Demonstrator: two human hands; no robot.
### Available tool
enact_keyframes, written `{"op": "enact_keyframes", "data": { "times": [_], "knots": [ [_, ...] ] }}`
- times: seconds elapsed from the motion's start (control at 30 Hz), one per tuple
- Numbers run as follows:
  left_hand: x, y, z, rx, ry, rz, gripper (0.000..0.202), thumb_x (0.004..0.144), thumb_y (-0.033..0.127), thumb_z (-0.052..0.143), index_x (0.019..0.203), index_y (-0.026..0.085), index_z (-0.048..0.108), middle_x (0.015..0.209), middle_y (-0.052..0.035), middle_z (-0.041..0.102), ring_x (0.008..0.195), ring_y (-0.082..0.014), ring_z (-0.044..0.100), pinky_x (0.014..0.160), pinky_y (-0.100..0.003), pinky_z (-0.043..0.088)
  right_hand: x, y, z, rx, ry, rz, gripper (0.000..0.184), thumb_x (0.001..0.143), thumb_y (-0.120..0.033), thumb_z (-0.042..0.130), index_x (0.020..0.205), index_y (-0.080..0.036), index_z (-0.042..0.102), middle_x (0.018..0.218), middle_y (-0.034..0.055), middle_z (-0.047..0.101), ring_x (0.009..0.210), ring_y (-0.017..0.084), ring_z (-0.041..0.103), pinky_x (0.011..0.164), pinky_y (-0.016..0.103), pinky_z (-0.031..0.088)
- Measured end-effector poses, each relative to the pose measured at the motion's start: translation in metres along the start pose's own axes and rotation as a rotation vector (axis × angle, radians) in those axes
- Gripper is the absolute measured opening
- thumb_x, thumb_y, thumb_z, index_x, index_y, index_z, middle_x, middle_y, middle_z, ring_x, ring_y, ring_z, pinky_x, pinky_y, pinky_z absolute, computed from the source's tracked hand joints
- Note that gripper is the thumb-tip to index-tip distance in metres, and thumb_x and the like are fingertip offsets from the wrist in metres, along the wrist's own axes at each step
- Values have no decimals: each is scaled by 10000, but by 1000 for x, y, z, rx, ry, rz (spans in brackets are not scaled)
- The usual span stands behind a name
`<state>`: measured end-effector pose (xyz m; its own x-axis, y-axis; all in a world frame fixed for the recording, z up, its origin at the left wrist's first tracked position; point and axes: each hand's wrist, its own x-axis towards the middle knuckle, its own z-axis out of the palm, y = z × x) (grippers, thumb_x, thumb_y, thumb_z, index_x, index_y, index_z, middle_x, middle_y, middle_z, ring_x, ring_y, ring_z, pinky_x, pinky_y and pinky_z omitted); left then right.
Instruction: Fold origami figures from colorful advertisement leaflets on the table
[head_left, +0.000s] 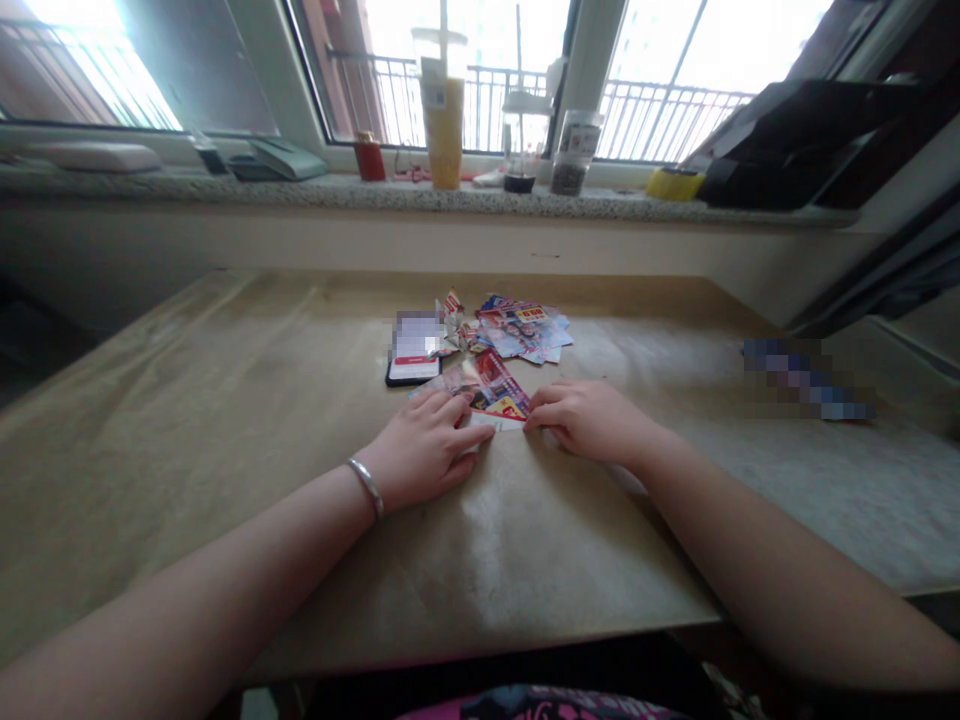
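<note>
A colourful printed paper sheet [491, 382] lies on the table before me, its near edge showing a white strip. My left hand [424, 445], with a silver bangle on the wrist, rests on the sheet's left side, fingers spread and index finger on the white strip. At the right corner, my right hand [581, 415] has its fingertips pressed together on the paper's edge. Just beyond the sheet is a crumpled or folded paper piece [459, 328]. A pile of similar printed sheets [523, 332] lies behind it to the right. A phone [415, 370] with its screen lit is on the left.
The beige-covered table [225, 400] stands against the window wall. A blurred long item [806, 380] lies at the right. On the granite sill [300, 190] are a tall cup [444, 130], a red-capped jar [369, 158], a yellow roll [675, 184] and a black bag [780, 150].
</note>
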<state>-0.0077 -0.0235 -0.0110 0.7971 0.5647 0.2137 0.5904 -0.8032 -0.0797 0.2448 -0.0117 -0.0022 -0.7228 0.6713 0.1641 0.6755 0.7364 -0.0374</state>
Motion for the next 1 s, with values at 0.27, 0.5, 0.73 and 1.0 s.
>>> {"op": "enact_keyframes", "data": {
  "times": [0.27,0.5,0.73,1.0],
  "knots": [
    [0,-1,1,-27,-13,-6,334,863,317,487,1183,271,571,1089,-91,539,1052,-258,476,919,-438,406,-2,1,-8,-51,-73,80,311,742,-93,483,834,-272,720,878,-6,690,710,128,601,576,241,342],
    [0,-1,2,-62,-34,-5,338,875,305,468,1197,256,560,1099,-93,536,1060,-244,471,927,-418,416,-5,8,-9,-41,-71,80,319,723,-65,478,769,-263,723,876,-14,702,750,131,612,590,240,360],
    [1,-2,1,-50,-48,-1,332,880,306,460,1190,246,563,1092,-95,534,1067,-246,467,947,-431,411,-11,19,-9,-17,-87,60,324,727,-69,481,773,-272,728,901,-42,712,782,139,632,620,249,384],
    [-1,0,-1,-29,-60,3,348,894,309,435,1217,245,547,1163,-100,507,1123,-266,443,977,-440,396,-8,10,-5,-40,55,105,294,806,-135,442,856,-238,713,921,8,694,813,151,621,659,253,398]
  ]
}}
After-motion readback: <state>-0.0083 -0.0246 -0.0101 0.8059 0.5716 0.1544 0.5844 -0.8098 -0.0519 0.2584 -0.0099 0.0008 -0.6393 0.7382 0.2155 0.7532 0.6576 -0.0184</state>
